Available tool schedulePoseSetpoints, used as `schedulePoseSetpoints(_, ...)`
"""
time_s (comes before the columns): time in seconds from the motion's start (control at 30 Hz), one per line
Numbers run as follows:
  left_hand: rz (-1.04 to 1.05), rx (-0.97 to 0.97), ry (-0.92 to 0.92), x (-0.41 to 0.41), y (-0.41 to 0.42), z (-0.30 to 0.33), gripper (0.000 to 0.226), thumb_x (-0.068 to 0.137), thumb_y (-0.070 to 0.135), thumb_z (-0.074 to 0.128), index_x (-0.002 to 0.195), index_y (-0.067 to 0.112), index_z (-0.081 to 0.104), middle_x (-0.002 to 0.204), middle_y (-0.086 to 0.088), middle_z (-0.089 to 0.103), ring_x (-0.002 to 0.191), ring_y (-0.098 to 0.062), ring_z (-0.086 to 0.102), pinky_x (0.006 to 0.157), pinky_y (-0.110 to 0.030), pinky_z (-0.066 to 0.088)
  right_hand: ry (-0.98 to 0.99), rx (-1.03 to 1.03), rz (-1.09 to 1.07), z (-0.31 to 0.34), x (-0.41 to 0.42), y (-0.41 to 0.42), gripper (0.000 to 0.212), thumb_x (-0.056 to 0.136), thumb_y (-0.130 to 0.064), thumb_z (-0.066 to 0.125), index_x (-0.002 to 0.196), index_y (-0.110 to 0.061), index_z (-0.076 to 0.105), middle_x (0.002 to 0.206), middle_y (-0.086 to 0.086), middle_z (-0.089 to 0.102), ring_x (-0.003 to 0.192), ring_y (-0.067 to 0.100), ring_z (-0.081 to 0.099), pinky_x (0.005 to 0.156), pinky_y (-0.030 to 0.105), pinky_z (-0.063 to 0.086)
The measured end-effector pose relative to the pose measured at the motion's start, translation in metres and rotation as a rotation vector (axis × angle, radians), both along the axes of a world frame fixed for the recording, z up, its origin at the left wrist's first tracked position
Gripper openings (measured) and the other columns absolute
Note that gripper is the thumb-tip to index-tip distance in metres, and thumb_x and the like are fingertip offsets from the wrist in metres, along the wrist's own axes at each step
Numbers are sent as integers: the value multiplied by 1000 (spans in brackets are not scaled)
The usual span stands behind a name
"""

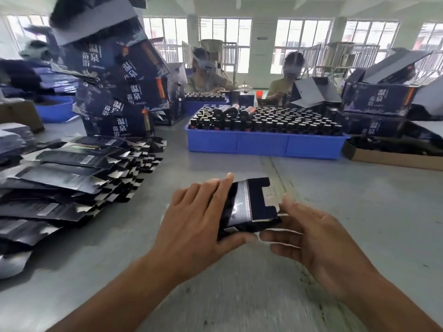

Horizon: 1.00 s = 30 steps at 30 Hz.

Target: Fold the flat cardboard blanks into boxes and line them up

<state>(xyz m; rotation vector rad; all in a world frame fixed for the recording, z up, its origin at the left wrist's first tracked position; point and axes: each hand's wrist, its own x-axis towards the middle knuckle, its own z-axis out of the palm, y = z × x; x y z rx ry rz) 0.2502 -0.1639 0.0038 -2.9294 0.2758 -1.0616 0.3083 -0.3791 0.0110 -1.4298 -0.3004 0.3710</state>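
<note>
Both my forearms fill the lower half of the frame, reaching up toward its centre over the grey table [359, 183]. Left of centre, the fanned pile of flat blanks [72, 178] spreads to the left edge, with a leaning tower of folded boxes [115, 92] above it at upper left. Right of centre sits the blue tray [263, 144] packed with dark bottles [275, 123]; two other people work behind it.

At mid-frame I hold one dark blank [249, 207], partly opened. My left hand [196, 219] grasps its near side, fingers laid over the top and thumb under the lower edge. My right hand [318, 238] has fingertips at the notched end flap, its lower fingers loosely curled; whether it truly pinches the flap I cannot tell.

My worry: the frame is smeared with motion, so a hurried tuck could crease the flap off its score line, or the blank could slip from the left hand's grasp.
</note>
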Motion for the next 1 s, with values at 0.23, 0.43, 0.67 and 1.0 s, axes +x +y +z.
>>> schedulePoseSetpoints(0.23,-53,-38,-46,4,0,-11,84,82,67,57,141,8,48,135,-9,52,118,-28,53,102,-40,37,-194,-84,-103,3,-7,-2,32,77,-36,77,104,-23,71,95,-1,78,87,19,76,66,25,59)
schedulePoseSetpoints(0.43,-44,-76,-53,0,1,-8,83,76,71,54,136,13,46,133,-4,57,119,-24,51,100,-36,33,-348,-268,-53,2,-14,2,48,74,-9,85,110,-33,63,96,-11,76,83,8,74,66,19,57)
schedulePoseSetpoints(0.67,-75,-85,-49,-2,-3,-8,93,76,77,52,143,13,44,135,-2,56,122,-21,47,104,-36,31,-554,-319,-177,8,-24,4,38,78,-17,84,96,-30,53,94,-17,73,81,4,71,66,18,56)
schedulePoseSetpoints(1.0,-170,-67,-85,-15,-3,3,86,80,67,54,148,15,39,138,1,52,121,-19,49,102,-33,36,-660,-347,-153,11,-33,6,16,94,-22,68,105,-34,69,96,-19,73,90,4,71,78,28,60)
